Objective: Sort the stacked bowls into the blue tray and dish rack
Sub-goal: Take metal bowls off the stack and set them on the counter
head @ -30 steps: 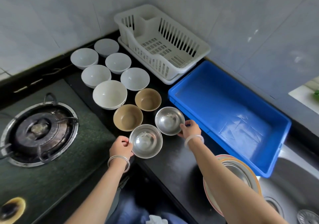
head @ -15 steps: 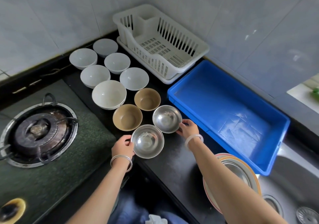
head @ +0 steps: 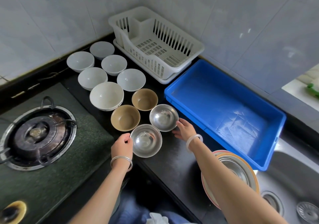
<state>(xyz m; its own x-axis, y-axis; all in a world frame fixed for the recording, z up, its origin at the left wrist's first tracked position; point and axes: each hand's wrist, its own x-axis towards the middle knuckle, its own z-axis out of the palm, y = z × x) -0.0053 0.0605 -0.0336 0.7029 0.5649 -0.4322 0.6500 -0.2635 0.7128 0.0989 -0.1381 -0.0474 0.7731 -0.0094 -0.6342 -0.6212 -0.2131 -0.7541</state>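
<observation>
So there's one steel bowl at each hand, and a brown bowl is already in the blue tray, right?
Not quite: the head view shows the blue tray holding no bowl. Both brown bowls sit on the counter. The rest stands: left hand at the near steel bowl, right hand at the far steel bowl.
</observation>
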